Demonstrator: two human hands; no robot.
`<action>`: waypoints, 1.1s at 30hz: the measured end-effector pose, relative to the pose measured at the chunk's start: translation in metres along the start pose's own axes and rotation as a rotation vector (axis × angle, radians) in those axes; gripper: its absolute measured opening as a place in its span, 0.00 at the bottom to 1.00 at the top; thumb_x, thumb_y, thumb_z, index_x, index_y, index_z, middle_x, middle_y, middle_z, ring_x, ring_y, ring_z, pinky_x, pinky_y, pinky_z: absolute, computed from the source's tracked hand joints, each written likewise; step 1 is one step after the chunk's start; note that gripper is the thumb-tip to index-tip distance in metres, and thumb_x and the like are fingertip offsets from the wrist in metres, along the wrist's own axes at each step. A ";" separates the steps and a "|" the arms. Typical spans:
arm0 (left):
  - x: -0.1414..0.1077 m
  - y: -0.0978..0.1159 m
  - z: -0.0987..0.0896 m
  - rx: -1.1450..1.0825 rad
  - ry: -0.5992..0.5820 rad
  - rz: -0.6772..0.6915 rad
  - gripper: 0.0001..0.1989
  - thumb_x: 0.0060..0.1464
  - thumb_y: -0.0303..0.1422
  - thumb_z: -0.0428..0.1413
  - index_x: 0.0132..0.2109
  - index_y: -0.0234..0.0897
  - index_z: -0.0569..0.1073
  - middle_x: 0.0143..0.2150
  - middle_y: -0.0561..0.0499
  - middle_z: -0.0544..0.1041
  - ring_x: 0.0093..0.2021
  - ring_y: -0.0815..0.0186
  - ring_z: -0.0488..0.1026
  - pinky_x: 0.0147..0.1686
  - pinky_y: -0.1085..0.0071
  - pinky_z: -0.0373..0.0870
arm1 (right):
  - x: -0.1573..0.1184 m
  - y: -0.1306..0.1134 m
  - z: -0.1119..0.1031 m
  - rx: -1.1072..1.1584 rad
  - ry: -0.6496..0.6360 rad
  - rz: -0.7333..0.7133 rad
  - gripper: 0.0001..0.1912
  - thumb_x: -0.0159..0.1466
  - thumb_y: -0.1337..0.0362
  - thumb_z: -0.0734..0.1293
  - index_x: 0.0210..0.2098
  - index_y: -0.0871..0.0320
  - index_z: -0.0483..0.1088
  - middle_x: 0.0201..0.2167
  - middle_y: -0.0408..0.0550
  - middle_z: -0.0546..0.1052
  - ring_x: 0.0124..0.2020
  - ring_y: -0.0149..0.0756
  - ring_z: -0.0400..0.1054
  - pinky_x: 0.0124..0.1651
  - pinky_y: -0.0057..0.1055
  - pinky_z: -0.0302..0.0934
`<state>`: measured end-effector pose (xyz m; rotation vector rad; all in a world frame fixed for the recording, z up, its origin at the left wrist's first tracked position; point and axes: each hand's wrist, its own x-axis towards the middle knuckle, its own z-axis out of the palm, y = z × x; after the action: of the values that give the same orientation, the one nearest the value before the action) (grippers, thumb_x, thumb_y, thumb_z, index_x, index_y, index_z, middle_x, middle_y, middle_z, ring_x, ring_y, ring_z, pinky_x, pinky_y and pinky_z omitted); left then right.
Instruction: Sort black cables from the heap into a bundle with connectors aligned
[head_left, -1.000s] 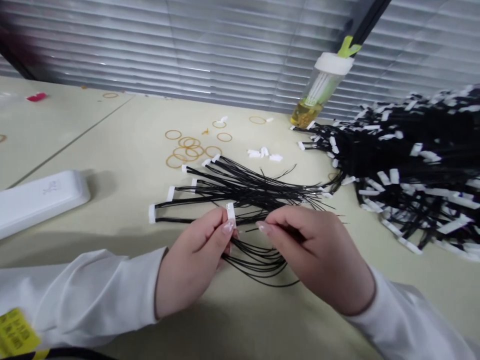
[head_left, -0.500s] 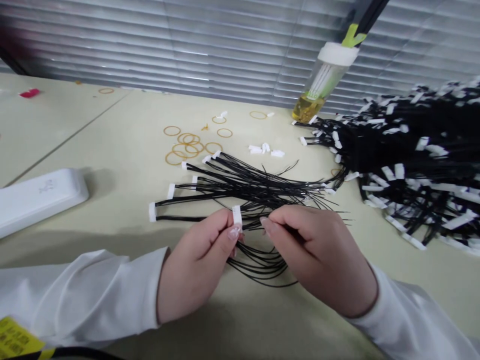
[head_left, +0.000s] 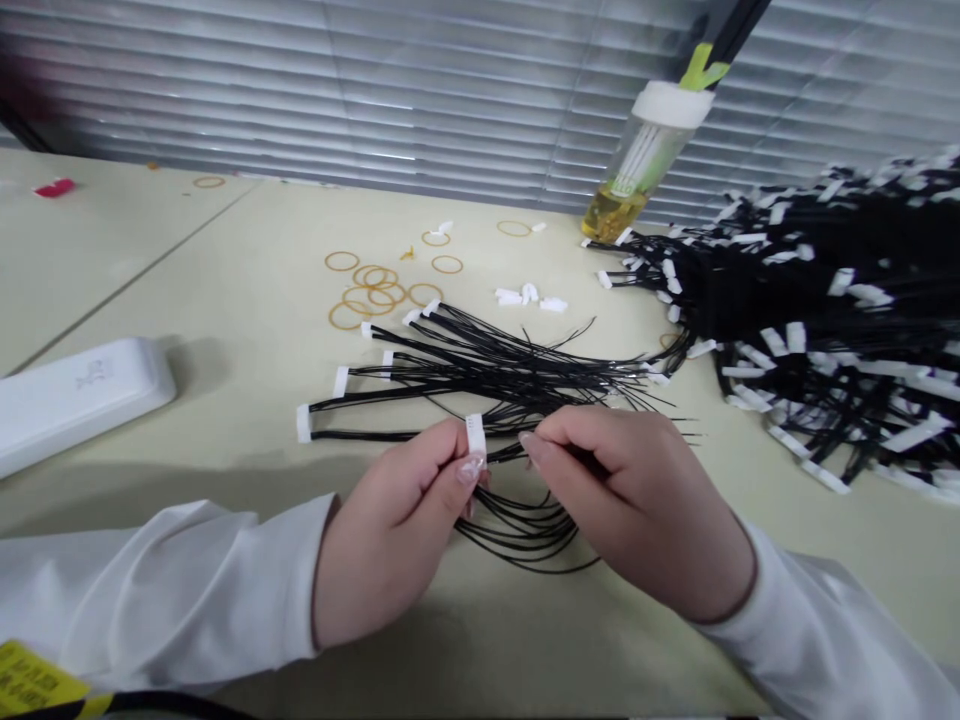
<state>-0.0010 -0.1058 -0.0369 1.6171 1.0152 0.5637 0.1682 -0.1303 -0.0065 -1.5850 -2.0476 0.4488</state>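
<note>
My left hand (head_left: pixel 401 515) is closed, pinching a white connector (head_left: pixel 475 436) between thumb and forefinger, its row of slots facing up. From below the connector, thin black wires (head_left: pixel 525 540) bow in a loop to the right and pass under my right hand (head_left: pixel 637 500). That hand is closed too, thumb and forefinger pressed together a short gap from the connector; the wire ends inside it are hidden. Just beyond both hands lies a flat spread of black wire harnesses (head_left: pixel 480 375), with white connectors (head_left: pixel 304 423) at their left ends.
A large heap of black wires with white connectors (head_left: pixel 817 300) covers the right side. Rubber bands (head_left: pixel 371 290) and small white pieces (head_left: pixel 529 296) lie behind the harnesses. A bottle of yellow liquid (head_left: pixel 637 165) leans near the blinds; a white case (head_left: pixel 82 400) sits left.
Hardly anything differs. The view has shifted very slightly, and both hands keep the same grip and nearly the same position.
</note>
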 end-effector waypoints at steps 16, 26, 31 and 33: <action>0.001 -0.001 0.000 0.032 -0.025 0.029 0.11 0.57 0.35 0.41 0.30 0.37 0.63 0.24 0.55 0.64 0.25 0.72 0.60 0.22 0.77 0.59 | -0.004 -0.005 0.007 0.058 -0.023 -0.015 0.11 0.61 0.67 0.57 0.24 0.59 0.66 0.17 0.38 0.66 0.20 0.22 0.57 0.24 0.22 0.49; -0.002 0.004 0.000 -0.123 -0.064 -0.132 0.12 0.52 0.41 0.44 0.29 0.38 0.61 0.24 0.55 0.62 0.24 0.71 0.59 0.23 0.75 0.59 | 0.002 0.032 -0.002 -0.021 0.233 -0.117 0.11 0.52 0.68 0.64 0.36 0.60 0.69 0.47 0.55 0.68 0.52 0.44 0.58 0.54 0.44 0.52; -0.005 -0.011 -0.010 -0.301 -0.305 0.028 0.12 0.42 0.39 0.50 0.35 0.40 0.65 0.30 0.52 0.65 0.30 0.66 0.61 0.30 0.72 0.60 | -0.005 0.038 -0.032 0.011 0.441 0.009 0.11 0.63 0.67 0.51 0.29 0.59 0.62 0.19 0.41 0.67 0.19 0.24 0.63 0.23 0.22 0.61; -0.002 -0.018 -0.013 -0.278 -0.408 0.047 0.12 0.36 0.33 0.50 0.34 0.39 0.67 0.29 0.52 0.66 0.31 0.65 0.62 0.31 0.71 0.59 | -0.017 0.044 -0.059 -0.042 0.644 0.097 0.13 0.65 0.62 0.48 0.32 0.59 0.58 0.16 0.37 0.60 0.14 0.23 0.55 0.16 0.21 0.53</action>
<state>-0.0183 -0.0995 -0.0497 1.4329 0.5702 0.3652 0.2406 -0.1380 0.0143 -1.5910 -1.4996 -0.0771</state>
